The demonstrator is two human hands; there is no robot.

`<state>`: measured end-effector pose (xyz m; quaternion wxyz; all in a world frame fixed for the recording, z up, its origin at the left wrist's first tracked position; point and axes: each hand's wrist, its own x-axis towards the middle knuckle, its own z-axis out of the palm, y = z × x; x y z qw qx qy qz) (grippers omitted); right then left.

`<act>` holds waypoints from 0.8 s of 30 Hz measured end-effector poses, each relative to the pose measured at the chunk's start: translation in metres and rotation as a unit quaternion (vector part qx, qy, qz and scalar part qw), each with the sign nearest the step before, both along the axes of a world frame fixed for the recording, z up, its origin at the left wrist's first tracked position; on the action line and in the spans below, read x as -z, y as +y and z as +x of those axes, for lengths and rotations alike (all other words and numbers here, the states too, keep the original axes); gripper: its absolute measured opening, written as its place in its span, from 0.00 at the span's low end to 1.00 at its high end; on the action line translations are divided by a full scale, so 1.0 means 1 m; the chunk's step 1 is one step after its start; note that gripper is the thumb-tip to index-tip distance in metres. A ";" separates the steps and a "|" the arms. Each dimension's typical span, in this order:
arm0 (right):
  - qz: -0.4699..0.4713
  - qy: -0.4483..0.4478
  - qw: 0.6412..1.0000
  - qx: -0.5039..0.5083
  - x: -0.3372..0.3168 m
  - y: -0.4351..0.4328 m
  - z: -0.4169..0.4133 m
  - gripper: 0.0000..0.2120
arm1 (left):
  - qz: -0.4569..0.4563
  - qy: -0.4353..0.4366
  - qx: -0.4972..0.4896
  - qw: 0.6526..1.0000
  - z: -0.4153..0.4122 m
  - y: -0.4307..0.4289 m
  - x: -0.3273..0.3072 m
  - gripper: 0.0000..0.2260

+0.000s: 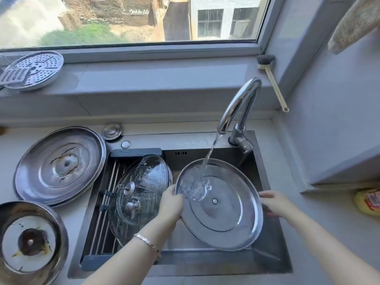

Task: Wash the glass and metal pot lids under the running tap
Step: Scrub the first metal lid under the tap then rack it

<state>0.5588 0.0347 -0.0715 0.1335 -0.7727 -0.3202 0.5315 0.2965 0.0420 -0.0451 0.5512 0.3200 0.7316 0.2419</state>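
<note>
Over the sink (265, 177), left hand (170, 202) and right hand (275, 204) clamp opposite rims of the metal lid (224, 210); wet, stiff, probably slippery, so rim grips suit.

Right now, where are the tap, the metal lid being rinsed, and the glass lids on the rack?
tap (239, 101): head view, on its curved neck.
metal lid (228, 210): head view, on its inner face.
glass lids (141, 194): head view, on the front lid's dome.

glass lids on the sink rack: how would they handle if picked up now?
Probably slippery: the glass lids look wet with droplets. Likely fragile and fairly heavy for their size, being glass with metal knobs. They lean stacked against each other on the rack, so lifting one may shift the other.
</note>
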 end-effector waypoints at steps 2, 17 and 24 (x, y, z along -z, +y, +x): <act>0.005 -0.022 1.000 -0.013 0.013 0.006 -0.008 0.15 | 0.050 0.056 0.056 0.996 -0.002 0.005 -0.010 0.14; 0.172 0.168 0.925 0.295 -0.001 0.111 -0.074 0.11 | 0.079 0.125 0.153 0.977 0.002 0.010 -0.035 0.10; 0.095 0.042 0.993 -0.058 -0.035 0.078 -0.082 0.27 | 0.032 0.070 0.070 0.995 0.005 0.006 -0.037 0.05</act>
